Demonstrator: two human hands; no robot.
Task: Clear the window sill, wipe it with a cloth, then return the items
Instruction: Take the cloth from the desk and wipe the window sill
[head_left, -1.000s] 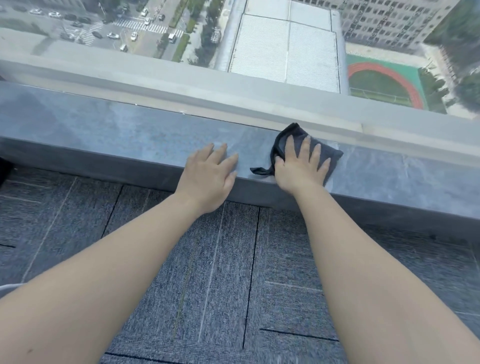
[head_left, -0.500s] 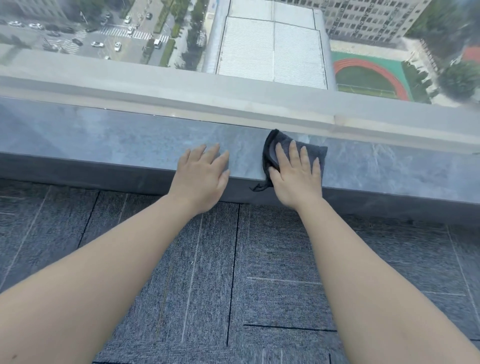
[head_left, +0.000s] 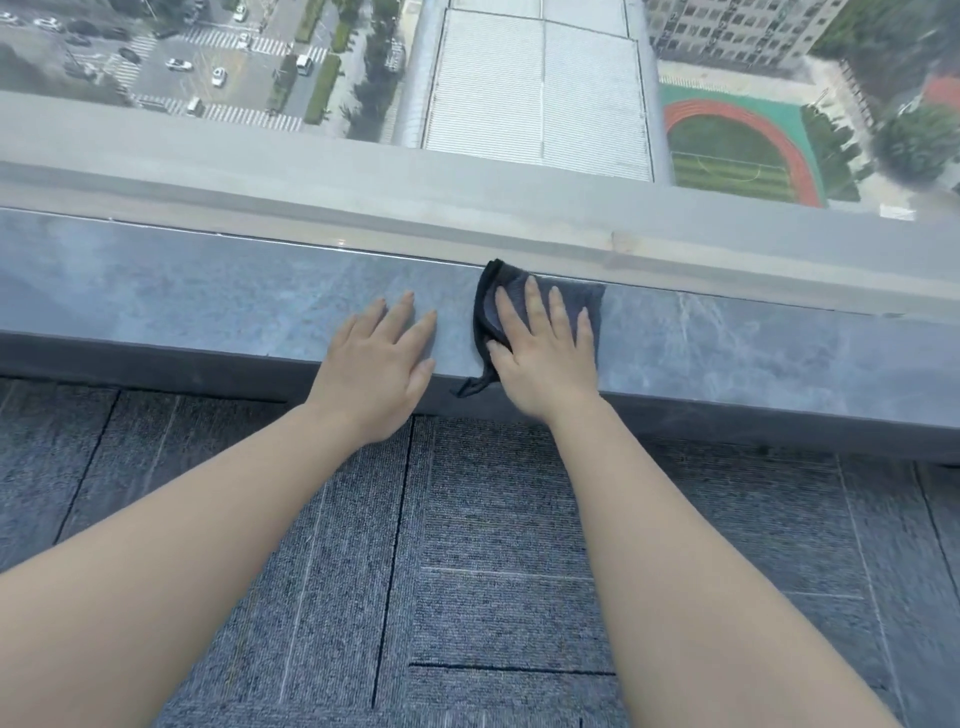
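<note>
A grey marbled stone window sill (head_left: 208, 301) runs across the view below the glass. A dark grey cloth (head_left: 587, 299) lies flat on it near the middle, its back edge against the window frame and a corner hanging over the sill's front edge. My right hand (head_left: 543, 358) presses flat on the cloth with fingers spread. My left hand (head_left: 379, 364) rests palm down on the bare sill just left of the cloth, holding nothing. No other items show on the sill.
A pale window frame ledge (head_left: 363, 202) borders the sill's far side, with glass above showing streets and a sports field far below. Grey carpet tiles (head_left: 467, 571) cover the floor beneath my arms.
My right hand has slid the cloth left along the sill toward my left hand and back toward the window frame. The left hand stays planted on the sill.
</note>
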